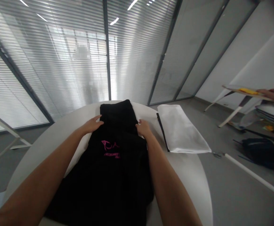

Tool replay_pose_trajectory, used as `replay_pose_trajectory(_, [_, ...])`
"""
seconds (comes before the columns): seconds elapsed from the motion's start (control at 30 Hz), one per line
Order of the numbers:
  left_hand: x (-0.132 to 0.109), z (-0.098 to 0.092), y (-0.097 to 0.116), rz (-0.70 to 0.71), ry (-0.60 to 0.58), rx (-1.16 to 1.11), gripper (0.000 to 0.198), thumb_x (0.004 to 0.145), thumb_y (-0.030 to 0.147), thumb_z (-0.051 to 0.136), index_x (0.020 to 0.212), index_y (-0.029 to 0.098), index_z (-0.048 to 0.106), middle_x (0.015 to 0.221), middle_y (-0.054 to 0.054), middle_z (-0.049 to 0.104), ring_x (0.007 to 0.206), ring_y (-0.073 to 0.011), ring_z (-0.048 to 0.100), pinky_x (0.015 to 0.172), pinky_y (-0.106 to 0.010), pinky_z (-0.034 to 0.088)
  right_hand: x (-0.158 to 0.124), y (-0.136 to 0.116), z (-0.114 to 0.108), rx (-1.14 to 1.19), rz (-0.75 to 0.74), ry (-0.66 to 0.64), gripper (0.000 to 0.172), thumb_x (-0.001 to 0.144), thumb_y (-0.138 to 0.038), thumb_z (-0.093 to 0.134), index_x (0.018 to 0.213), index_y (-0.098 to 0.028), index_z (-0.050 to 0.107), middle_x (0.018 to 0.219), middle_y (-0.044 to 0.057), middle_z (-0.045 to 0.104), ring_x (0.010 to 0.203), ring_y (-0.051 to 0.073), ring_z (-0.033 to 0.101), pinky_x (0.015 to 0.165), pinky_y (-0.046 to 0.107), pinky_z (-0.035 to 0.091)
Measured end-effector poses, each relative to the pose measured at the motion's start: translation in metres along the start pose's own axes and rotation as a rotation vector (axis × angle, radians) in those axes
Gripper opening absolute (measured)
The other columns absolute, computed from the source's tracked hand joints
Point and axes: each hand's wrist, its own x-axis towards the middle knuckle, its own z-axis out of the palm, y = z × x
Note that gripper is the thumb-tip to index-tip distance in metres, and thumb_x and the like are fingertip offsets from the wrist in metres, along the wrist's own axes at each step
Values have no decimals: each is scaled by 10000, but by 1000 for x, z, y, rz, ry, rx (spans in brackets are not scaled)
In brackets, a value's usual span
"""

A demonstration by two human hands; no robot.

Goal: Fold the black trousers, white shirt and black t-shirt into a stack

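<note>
A black garment (118, 175) with a pink printed logo and lettering lies lengthwise over the round white table, its far end folded into a narrower panel. At the left edge of that panel is my left hand (92, 125), thumb and fingers apart and touching the cloth. Across from it, my right hand (143, 128) has its fingers curled in at the panel's right edge, gripping the fabric. The near part of the garment spreads between my forearms, and its lower end runs out of view.
On the right of the round table (195, 175) lies a flat white packet (184, 128) with something black under its left side. A second table (231, 89) stands at far right, where another person's hands (272, 94) touch a yellow item. Glass partitions with blinds rise behind.
</note>
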Motion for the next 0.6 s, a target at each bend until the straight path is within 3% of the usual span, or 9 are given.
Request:
replay_pose_trajectory(0.1, [-26,2,-4,118,-130,139,762,809,503,559,1493,214,384,1438,-94,514,1251,-274,544,1051,-349,392,2,6,-9,14,-57,-76,460,848,-184,490,1290,-107,594,1299,126,617,1205,199,567,970,224,421])
replay_pose_trajectory(0.17, [-44,5,-8,157,-163,202,745,829,495,529,1510,254,348,1462,-64,489,1274,-271,525,1068,-352,376,-1,6,-14,31,-27,-158,461,853,-219,511,1300,-133,586,1176,115,677,1043,198,646,863,239,485])
replay_pose_trajectory(0.27, [-67,11,-8,151,-141,304,658,856,454,489,1491,320,377,1420,-33,539,1211,-280,578,1028,-380,414,-11,4,-23,46,97,-341,585,862,-300,538,1426,-182,435,913,89,706,718,178,663,662,278,522])
replay_pose_trajectory(0.37, [-79,17,-2,84,-76,436,591,884,434,437,1469,354,409,1355,-49,599,1144,-315,619,958,-435,456,-23,-1,-32,69,76,-571,697,832,-308,589,1477,-269,329,778,19,668,579,139,601,567,258,500])
replay_pose_trajectory(0.47, [-80,20,1,86,-67,501,574,902,422,396,1470,344,409,1318,-78,625,1126,-327,627,931,-453,467,-30,-6,-34,3,-57,-686,564,789,-202,602,1347,-230,521,775,19,666,574,125,584,542,221,466])
replay_pose_trajectory(0.6, [-75,19,-6,121,-68,485,563,892,406,415,1450,330,448,1309,-71,632,1133,-310,624,951,-440,461,-30,-9,-27,-88,-138,-630,350,771,-129,588,1107,-129,686,887,72,710,699,154,628,599,210,468])
